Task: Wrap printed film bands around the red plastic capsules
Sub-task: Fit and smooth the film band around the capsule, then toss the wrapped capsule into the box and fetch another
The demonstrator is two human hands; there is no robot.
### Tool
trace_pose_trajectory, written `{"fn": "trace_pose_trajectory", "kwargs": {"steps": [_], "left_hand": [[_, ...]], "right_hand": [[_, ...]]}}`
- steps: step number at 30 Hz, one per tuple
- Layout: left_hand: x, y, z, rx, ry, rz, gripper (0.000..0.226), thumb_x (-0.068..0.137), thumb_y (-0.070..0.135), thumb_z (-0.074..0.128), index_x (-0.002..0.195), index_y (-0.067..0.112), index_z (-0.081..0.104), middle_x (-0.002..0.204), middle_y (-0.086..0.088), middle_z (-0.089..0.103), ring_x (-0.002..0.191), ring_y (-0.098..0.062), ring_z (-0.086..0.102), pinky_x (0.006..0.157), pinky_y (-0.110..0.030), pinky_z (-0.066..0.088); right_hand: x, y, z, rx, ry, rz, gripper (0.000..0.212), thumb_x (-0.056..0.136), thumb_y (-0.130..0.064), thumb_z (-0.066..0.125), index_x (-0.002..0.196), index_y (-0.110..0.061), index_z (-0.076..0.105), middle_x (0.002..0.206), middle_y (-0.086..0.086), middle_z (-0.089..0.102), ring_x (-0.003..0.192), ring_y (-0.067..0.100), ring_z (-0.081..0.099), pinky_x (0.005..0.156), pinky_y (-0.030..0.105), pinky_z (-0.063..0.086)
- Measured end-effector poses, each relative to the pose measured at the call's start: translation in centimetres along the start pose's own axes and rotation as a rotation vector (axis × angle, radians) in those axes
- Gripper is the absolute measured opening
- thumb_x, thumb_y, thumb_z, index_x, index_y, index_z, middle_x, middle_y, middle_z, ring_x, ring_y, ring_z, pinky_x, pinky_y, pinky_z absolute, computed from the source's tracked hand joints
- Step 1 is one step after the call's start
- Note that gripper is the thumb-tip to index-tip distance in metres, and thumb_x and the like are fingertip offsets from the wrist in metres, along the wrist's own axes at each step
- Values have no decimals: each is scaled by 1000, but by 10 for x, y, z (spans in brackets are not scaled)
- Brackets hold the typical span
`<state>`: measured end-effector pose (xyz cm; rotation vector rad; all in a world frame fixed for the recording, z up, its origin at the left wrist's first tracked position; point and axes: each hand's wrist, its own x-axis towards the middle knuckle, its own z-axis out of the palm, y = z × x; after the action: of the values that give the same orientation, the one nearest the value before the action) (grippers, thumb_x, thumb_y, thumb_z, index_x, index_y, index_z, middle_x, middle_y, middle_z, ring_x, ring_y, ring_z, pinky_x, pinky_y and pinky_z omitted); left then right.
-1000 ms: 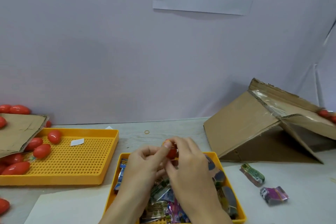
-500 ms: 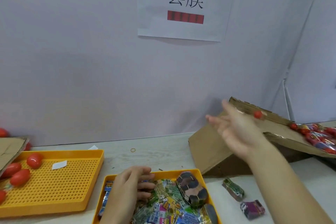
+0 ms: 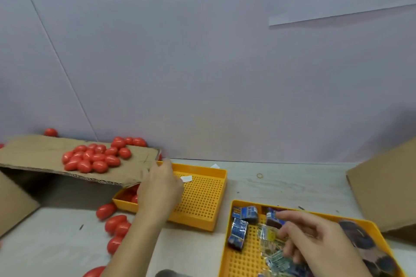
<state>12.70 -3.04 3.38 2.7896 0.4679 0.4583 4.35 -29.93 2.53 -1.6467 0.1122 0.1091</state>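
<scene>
While the left hand (image 3: 161, 189) hides its fingers, right-hand fingers (image 3: 292, 217) spread over flat-lying film bands (image 3: 240, 229).

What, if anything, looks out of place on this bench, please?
Several red capsules lie loose on the table left of the yellow tray, outside it, rather than on the cardboard flap with the pile.
</scene>
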Motion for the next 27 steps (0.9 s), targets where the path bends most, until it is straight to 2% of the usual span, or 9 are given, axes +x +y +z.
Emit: {"fn": "trace_pose_trajectory", "kwargs": {"steps": [2,5,7,12,14,16,21,24,27], "left_hand": [[19,-10,-1,80,-98,-13,24,95,24,52,116,14,51,116,-10,61,106,-29,55,84,-39,50],[35,-15,8,119,-252,1,41,97,15,52,135,10,37,123,-13,59,108,-30,59,84,-36,50],[37,-13,12,138,-210,-6,41,98,7,48,136,9,36,123,-15,58,105,-30,59,81,-36,49],[15,16,4,132,25,142,7,98,15,48,105,13,46,98,-10,62,79,-25,52,62,-34,43],[-1,41,1,-96,5,222,15,102,18,43,113,17,54,92,-6,61,76,-20,54,57,-28,42],[-21,72,0,-431,-134,207,26,105,18,35,111,21,60,84,-1,58,67,-13,52,51,-21,39],[-84,128,13,-1371,-553,-204,32,104,10,37,98,13,68,75,-5,55,53,-9,48,42,-21,33],[-107,133,20,-1641,-588,-277,23,102,5,43,110,7,65,81,-12,61,56,-14,54,45,-23,40],[-111,124,22,-1773,-571,-234,21,93,2,59,114,4,62,83,-9,67,65,-16,62,59,-23,53]], "right_hand": [[3,3,-3,5,14,1,22,93,7,54,90,-5,72,64,15,70,47,22,62,42,22,46],[4,6,-4,26,18,-11,24,93,9,53,91,-5,71,66,15,70,49,25,62,42,25,46],[6,9,-5,53,29,-16,25,92,11,53,92,-6,71,66,15,70,48,25,62,42,25,46],[5,13,-11,-35,93,-66,25,95,2,55,91,-17,71,68,5,71,47,14,62,45,19,46],[2,15,-11,-244,116,-149,26,94,-7,58,87,-30,70,69,-2,71,57,10,66,52,17,48],[-1,15,-11,-509,108,-244,23,93,-17,61,83,-38,66,74,-12,68,75,3,64,63,13,48],[-4,14,-14,-835,17,-299,11,91,-42,64,97,-34,69,97,-14,58,93,0,51,80,16,44],[-4,16,-15,-894,-16,-204,26,82,-54,70,97,-33,70,98,-16,54,93,0,48,81,18,42],[-2,17,-14,-890,-9,-150,21,75,-52,77,83,-35,68,94,-16,56,89,0,52,81,19,47]]}}
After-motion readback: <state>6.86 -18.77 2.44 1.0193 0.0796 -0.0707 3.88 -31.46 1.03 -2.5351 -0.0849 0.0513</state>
